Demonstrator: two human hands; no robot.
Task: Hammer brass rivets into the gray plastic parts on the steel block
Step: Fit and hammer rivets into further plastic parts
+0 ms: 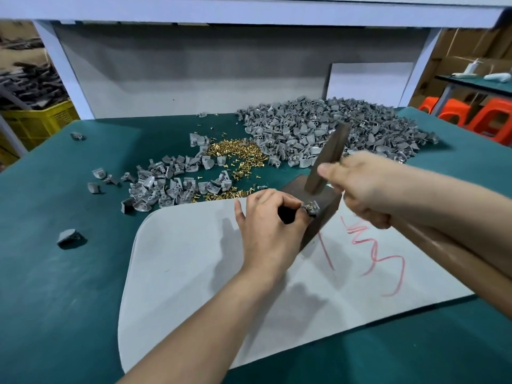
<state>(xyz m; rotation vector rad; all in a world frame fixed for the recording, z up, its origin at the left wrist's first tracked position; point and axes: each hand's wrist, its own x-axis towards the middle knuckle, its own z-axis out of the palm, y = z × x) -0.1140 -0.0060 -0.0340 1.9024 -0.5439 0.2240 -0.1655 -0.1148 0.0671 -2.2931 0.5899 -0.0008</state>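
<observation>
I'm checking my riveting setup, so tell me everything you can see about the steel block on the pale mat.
The steel block is a dark, brownish-gray slab with flat faces and straight edges, dull not shiny. It sits on the pale mat. The left hand pinches a gray plastic part with a brass rivet on its top near edge. The hammer, gripped by the right hand, has its head over the top; blur hides whether they touch.

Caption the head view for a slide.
Left hand steadies a gray part on the block while the right hand holds a hammer above it.
</observation>
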